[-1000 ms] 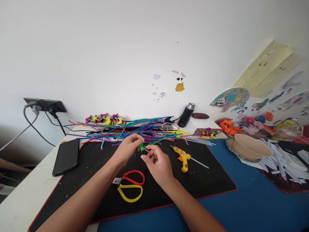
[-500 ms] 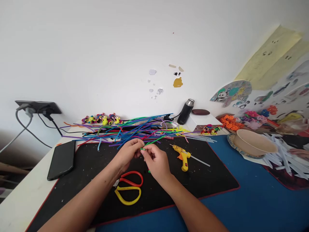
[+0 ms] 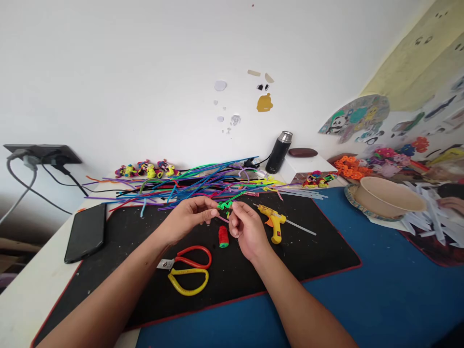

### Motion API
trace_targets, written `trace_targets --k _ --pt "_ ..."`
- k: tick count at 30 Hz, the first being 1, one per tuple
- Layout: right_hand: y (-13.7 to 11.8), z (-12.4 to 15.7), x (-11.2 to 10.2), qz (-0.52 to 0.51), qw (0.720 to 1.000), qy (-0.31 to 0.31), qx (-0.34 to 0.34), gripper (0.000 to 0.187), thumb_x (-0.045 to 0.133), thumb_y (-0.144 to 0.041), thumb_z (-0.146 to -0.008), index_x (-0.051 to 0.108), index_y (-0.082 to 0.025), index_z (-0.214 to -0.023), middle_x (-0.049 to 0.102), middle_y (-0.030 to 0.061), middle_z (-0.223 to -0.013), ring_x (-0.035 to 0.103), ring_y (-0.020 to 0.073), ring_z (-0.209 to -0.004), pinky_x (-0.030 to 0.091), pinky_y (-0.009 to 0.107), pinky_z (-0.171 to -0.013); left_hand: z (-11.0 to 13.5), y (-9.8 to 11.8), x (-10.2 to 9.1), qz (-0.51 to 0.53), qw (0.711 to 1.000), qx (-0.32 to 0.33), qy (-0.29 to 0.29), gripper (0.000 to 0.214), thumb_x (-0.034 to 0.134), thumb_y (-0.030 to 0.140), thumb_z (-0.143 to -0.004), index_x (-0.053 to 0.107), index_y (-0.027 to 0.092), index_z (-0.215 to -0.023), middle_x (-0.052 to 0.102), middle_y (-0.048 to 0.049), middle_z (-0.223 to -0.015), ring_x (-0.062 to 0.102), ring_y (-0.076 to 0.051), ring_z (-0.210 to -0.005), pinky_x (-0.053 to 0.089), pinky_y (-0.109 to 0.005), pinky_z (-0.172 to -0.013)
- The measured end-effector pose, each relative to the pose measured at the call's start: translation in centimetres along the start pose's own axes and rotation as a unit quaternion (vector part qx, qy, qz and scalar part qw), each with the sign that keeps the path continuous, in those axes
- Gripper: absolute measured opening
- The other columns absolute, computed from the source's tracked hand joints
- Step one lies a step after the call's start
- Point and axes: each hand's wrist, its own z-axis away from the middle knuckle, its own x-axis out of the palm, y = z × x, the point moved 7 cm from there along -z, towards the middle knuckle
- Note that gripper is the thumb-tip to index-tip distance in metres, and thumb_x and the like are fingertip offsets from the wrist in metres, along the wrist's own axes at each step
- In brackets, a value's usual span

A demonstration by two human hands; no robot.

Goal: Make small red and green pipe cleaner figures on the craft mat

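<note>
A green pipe cleaner (image 3: 225, 205), bent into small waves at its left part, spans the gap between my two hands above the black mat. My right hand (image 3: 248, 227) pinches it between thumb and forefinger. At its wavy end, the thumb and fingertips of my left hand (image 3: 192, 216) are closed. Below the hands, a red coiled piece with a green base (image 3: 224, 237) stands on the mat. Scissors with a red and a yellow handle (image 3: 192, 269) lie near my left forearm, their blades hidden. To the right of my right hand rests a yellow glue gun (image 3: 274, 223) with a clear glue stick.
Many coloured pipe cleaners (image 3: 195, 186) lie along the wall behind the black mat (image 3: 239, 278). A phone (image 3: 86, 232) is at left. A black flask (image 3: 279, 152), small figures (image 3: 148, 169) and a beige bowl (image 3: 391, 198) stand around. Another person's hand (image 3: 451, 203) shows far right.
My hands have drawn slightly apart, and the green pipe cleaner's wavy part now shows between them. The red coiled piece has come into view. The camera view has shifted.
</note>
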Motion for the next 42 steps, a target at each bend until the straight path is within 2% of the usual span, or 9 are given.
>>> trace_targets --k 5,10,15,22,26,32,38,42 --pt "0.2 -0.1 -0.1 -0.005 1.000 0.007 0.019 0.037 0.087 -0.047 -0.074 0.061 -0.020 -0.081 0.050 -0.0085 -0.053 0.039 0.0071 -0.039 0.024 0.021 -0.038 0.3 1.0 0.5 -0.043 0.998 0.016 0.038 0.040 0.082 0.056 -0.075 0.075 0.020 -0.089 0.070 -0.0025 -0.078 0.057 -0.016 -0.065 0.049 -0.029 -0.065" --pt "0.5 0.1 0.3 0.031 0.999 -0.032 0.025 0.035 0.082 -0.050 -0.079 0.064 -0.020 -0.084 0.053 -0.0072 -0.055 0.041 0.0075 -0.040 0.024 0.021 -0.038 0.4 1.5 0.7 -0.043 0.998 0.025 0.039 0.036 0.076 0.054 -0.082 0.069 0.019 -0.079 0.068 -0.0032 -0.073 0.056 -0.016 -0.064 0.045 -0.028 -0.062" --pt "0.2 0.1 0.5 0.078 0.994 -0.070 0.024 0.037 0.079 -0.053 -0.083 0.066 -0.019 -0.087 0.057 -0.0053 -0.060 0.044 0.0069 -0.041 0.024 0.021 -0.039 0.3 1.1 0.1 -0.040 0.999 0.007 0.004 0.029 0.074 0.047 -0.084 0.067 0.020 -0.080 0.067 -0.0015 -0.073 0.057 -0.015 -0.064 0.044 -0.027 -0.062" --pt "-0.1 0.2 0.8 0.128 0.987 -0.097 0.002 0.032 0.080 -0.048 -0.083 0.066 -0.019 -0.084 0.049 -0.0079 -0.052 0.033 0.0058 -0.041 0.017 0.021 -0.041 0.5 1.2 0.2 -0.069 0.997 0.012 -0.009 0.032 0.073 0.051 -0.084 0.068 0.019 -0.083 0.067 -0.0027 -0.074 0.058 -0.016 -0.064 0.047 -0.028 -0.063" --pt "-0.3 0.1 0.7 0.089 0.992 -0.091 0.000 0.031 0.081 -0.044 -0.083 0.064 -0.019 -0.080 0.044 -0.0097 -0.050 0.030 0.0056 -0.041 0.017 0.022 -0.042 0.8 2.1 0.0 -0.094 0.994 0.054 0.032 0.034 0.073 0.052 -0.085 0.072 0.019 -0.092 0.070 -0.0035 -0.079 0.060 -0.017 -0.067 0.049 -0.028 -0.065" --pt "-0.3 0.0 0.6 0.056 0.995 -0.084 0.012 0.032 0.082 -0.044 -0.080 0.062 -0.019 -0.080 0.043 -0.0100 -0.051 0.030 0.0059 -0.042 0.017 0.022 -0.043 1.4 3.3 -0.2 -0.243 0.955 0.137 0.104 0.027 0.072 0.047 -0.087 0.076 0.022 -0.096 0.076 -0.0054 -0.091 0.067 -0.022 -0.081 0.052 -0.031 -0.075" --pt "0.1 0.2 0.7 0.051 0.994 -0.098 0.022 0.032 0.082 -0.043 -0.082 0.060 -0.019 -0.077 0.045 -0.0093 -0.052 0.032 0.0054 -0.042 0.016 0.022 -0.043 1.5 3.2 0.3 -0.331 0.916 0.208 0.086 0.016 0.062 0.034 -0.096 0.075 0.024 -0.100 0.077 -0.0045 -0.095 0.069 -0.020 -0.085 0.050 -0.029 -0.077" --pt "0.1 0.2 0.8 0.054 0.993 -0.100 0.024 0.033 0.081 -0.043 -0.083 0.059 -0.019 -0.076 0.044 -0.0094 -0.052 0.031 0.0056 -0.042 0.016 0.022 -0.043 1.6 3.2 0.5 -0.359 0.902 0.229 0.076 0.016 0.060 0.031 -0.096 0.075 0.024 -0.097 0.078 -0.0053 -0.095 0.070 -0.021 -0.086 0.050 -0.030 -0.078"
